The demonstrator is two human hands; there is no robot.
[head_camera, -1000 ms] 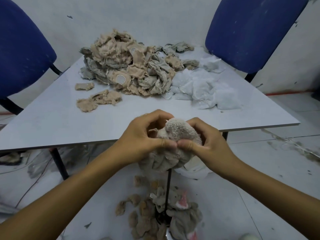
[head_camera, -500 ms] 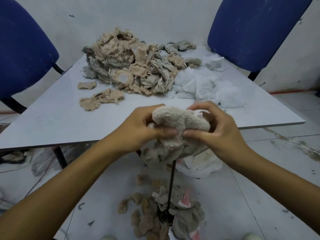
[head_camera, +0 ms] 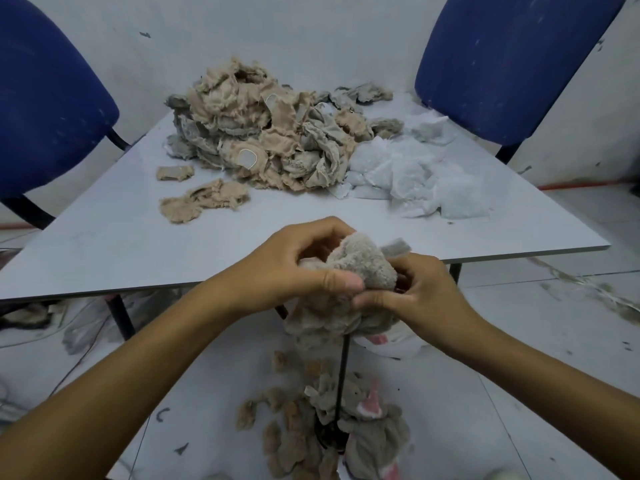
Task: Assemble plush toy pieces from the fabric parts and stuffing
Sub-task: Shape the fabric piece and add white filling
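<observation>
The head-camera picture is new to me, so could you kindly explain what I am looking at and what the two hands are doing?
There is no machine here. The picture comes from a wide-angle camera worn on a person's head, looking forward and down, so the two forearms reaching in from the bottom are the wearer's own. The left hand and the right hand both grip one grey plush piece, held in the air just in front of the near edge of the white table. On the table lie a heap of beige and grey fabric parts, a few loose beige scraps and white stuffing. Two blue chairs stand behind it. More plush pieces lie on the floor below.
</observation>
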